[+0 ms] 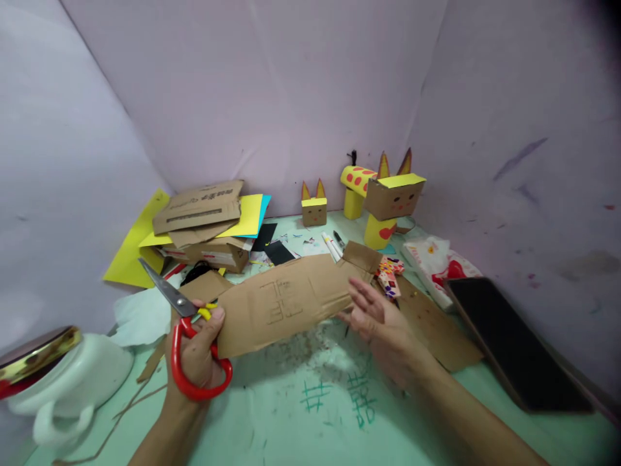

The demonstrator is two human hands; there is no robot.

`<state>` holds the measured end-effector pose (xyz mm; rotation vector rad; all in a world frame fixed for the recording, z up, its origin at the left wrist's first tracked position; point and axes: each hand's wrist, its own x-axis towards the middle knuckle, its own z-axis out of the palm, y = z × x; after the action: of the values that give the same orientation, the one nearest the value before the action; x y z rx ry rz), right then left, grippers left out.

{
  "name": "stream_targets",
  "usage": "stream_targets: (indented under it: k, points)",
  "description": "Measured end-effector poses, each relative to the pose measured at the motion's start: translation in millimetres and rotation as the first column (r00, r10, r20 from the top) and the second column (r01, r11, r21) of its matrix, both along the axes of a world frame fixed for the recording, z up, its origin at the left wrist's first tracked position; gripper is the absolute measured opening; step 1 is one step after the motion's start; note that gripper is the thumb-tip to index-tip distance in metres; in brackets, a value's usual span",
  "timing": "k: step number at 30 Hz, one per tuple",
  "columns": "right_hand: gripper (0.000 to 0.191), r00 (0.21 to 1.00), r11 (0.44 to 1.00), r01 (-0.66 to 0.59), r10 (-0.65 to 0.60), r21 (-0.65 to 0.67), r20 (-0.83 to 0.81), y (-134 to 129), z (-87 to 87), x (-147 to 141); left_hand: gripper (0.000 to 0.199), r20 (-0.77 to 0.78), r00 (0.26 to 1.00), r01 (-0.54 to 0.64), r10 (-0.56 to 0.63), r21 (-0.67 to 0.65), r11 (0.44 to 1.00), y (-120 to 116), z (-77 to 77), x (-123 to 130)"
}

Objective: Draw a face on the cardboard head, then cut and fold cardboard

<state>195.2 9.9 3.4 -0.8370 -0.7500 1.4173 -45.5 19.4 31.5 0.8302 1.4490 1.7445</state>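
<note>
My left hand (201, 349) is closed around red-handled scissors (180, 303), blades pointing up and left, and pinches the left end of a long piece of brown cardboard (286, 298) with its thumb. Pencil lines forming small boxes mark the cardboard's face. A small yellow item (207, 312) shows beside the left thumb; I cannot make out what it is. My right hand (376, 317) is at the cardboard's right end with its fingers apart, slightly blurred. Whether its fingertips touch the cardboard, I cannot tell.
Folded cardboard (198, 207) and yellow sheets lie back left. Behind stand a small cardboard animal head (314, 213) and a bigger cardboard animal (394, 197). A dark tablet-like slab (514, 343) and a tissue pack (439, 268) lie right. A white pot (82, 372) stands left.
</note>
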Motion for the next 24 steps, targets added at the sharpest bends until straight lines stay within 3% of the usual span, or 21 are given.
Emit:
stream_targets:
  k: [2,4,6,8,10,12,17,20,24]
  points:
    - [0.058,0.978,0.98,-0.2,0.2,0.01,-0.059,-5.0,-4.0,-8.3,0.044,-0.007,1.0,0.005,-0.005,0.033,0.999,0.1,-6.5,7.2]
    - [0.057,0.948,0.95,-0.311,0.313,0.036,-0.063,-10.6,-7.9,-17.3,0.042,-0.04,0.999,0.021,-0.019,0.054,0.998,-5.8,-15.4,17.9]
    - [0.052,0.961,0.964,-0.266,0.267,0.025,-0.07,-14.5,-10.1,-23.5,0.041,-0.079,0.995,0.064,-0.06,0.04,0.997,-16.4,-22.1,29.7]
    - [0.042,0.982,0.986,-0.164,0.162,-0.008,-0.095,-15.5,-9.0,-24.8,0.04,-0.14,0.974,0.173,-0.175,-0.03,0.984,-28.6,-22.8,38.9]
    - [0.035,0.987,0.996,-0.084,0.08,-0.027,-0.142,-13.8,-5.2,-22.0,0.034,-0.229,0.913,0.312,-0.337,-0.138,0.94,-39.0,-16.8,42.4]
    - [0.032,0.983,0.998,-0.057,0.05,-0.034,-0.175,-10.6,-0.6,-17.6,0.03,-0.347,0.84,0.358,-0.418,-0.225,0.906,-44.8,-6.7,38.8]
    - [0.025,0.986,0.997,-0.008,-0.005,-0.074,-0.169,-5.0,1.4,-13.4,0.032,-0.576,0.779,0.176,-0.249,-0.18,0.968,-37.0,13.1,11.7]
    - [0.022,0.985,0.997,-0.016,0.003,-0.076,-0.171,-6.0,-1.1,-15.2,0.036,-0.527,0.814,0.192,-0.247,-0.156,0.969,-26.8,13.5,5.4]
    - [0.02,0.983,0.999,0.001,-0.01,-0.053,-0.182,-7.5,0.6,-13.0,0.036,-0.499,0.814,0.278,-0.299,-0.118,0.953,-18.7,8.2,18.6]
